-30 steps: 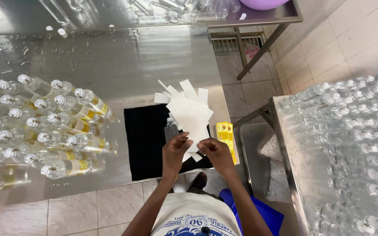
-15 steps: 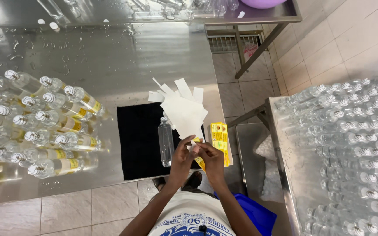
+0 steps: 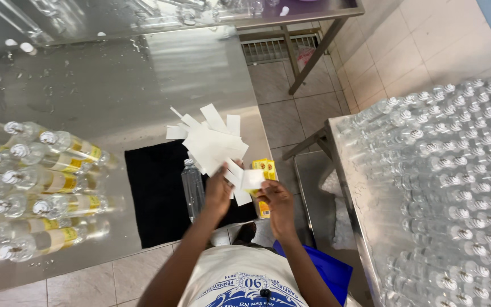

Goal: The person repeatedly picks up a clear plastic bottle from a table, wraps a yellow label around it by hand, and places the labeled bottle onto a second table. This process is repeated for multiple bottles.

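Pinched between both hands, left hand point(image 3: 218, 190) and right hand point(image 3: 277, 203), a white backing strip point(image 3: 251, 179) is being peeled; many bottles point(image 3: 456, 187) are being left unlabelled at the right edge, one bottle point(image 3: 192, 187) waiting on the surface point(image 3: 115, 85).

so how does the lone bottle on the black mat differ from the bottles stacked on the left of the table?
The lone bottle on the black mat carries no label and looks clear; the stacked bottles wear yellow labels. It lies alone, its long axis running away from the person; they lie packed in rows with caps pointing left. It sits by the left hand; they lie out of reach of either hand. All lie on their sides.
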